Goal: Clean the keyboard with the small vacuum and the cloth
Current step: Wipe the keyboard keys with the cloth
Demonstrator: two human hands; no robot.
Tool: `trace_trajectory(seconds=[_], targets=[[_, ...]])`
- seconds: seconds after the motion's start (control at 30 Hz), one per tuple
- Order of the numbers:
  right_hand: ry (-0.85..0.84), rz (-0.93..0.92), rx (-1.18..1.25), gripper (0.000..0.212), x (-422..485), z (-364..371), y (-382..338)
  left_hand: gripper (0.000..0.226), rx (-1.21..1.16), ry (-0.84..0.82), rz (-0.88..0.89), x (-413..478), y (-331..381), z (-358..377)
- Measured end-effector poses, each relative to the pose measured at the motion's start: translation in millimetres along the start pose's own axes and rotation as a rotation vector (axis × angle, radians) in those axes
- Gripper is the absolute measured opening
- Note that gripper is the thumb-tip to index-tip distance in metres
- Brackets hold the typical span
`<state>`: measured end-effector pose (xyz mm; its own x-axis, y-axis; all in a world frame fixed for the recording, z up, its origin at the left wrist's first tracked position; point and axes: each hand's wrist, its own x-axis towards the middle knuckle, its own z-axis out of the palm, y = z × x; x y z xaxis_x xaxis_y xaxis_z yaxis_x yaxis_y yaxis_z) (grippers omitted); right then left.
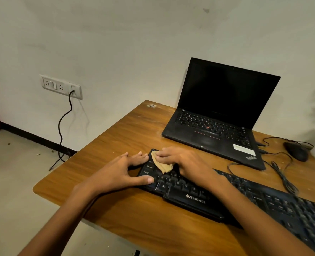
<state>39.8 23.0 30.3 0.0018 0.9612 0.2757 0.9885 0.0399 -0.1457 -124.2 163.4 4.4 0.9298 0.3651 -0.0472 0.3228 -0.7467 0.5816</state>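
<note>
- My left hand [127, 170] lies spread open and holds nothing; thumb and fingertips brace the left end of the keyboard [195, 198] on the table [116, 137].
- The cloth [162, 164] sits bunched on the far-left keys under my right hand [186, 163], whose fairly straight fingers press it down.
- Pressing too hard could lift a keycap, or slide the keyboard if my brace slips.
- The small vacuum is nowhere in sight.
- Beyond stands an open laptop [217, 115]. To the right, loose cables [282, 174] and a mouse [296, 151] lie by the keyboard's blurred right end, possibly touching it, so a wide wipe may snag them.
</note>
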Motion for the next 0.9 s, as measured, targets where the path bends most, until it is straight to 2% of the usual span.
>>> trace_trajectory(seconds=[0.13, 0.17, 0.27, 0.33, 0.43, 0.57, 0.7, 0.8, 0.83, 0.9], targets=[[0.019, 0.097, -0.165, 0.053, 14, -6, 10, 0.096, -0.003, 0.008, -0.009, 3, -6, -1], [0.054, 0.080, -0.134, 0.051, 14, -6, 5, 0.095, 0.005, 0.008, -0.008, 3, -7, 0], [0.006, -0.040, -0.020, 0.043, -1, 1, -11, 0.093, 0.024, 0.019, 0.010, 4, -7, 1], [0.032, 0.055, -0.039, 0.043, -6, -1, 3, 0.095, 0.031, 0.028, 0.014, 6, -10, 1], [0.004, 0.302, -0.149, 0.049, -9, -12, 37, 0.095, 0.028, 0.048, 0.016, 5, -13, 3], [0.087, 0.355, 0.051, 0.054, -1, -7, 11, 0.095, 0.014, 0.052, 0.018, 2, -6, 0], [0.019, 0.272, 0.173, 0.038, -16, 8, -40, 0.079, 0.046, 0.046, 0.054, -3, 4, -2], [-0.044, 0.270, 0.374, 0.039, -21, -7, -38, 0.080, 0.094, 0.028, 0.097, -5, 8, -1], [-0.004, 0.295, 0.406, 0.039, -18, -11, -30, 0.080, 0.096, 0.017, 0.113, -6, 8, -1], [0.111, 0.353, 0.317, 0.038, -8, -14, -13, 0.079, 0.087, 0.008, 0.142, -6, 8, -1]])
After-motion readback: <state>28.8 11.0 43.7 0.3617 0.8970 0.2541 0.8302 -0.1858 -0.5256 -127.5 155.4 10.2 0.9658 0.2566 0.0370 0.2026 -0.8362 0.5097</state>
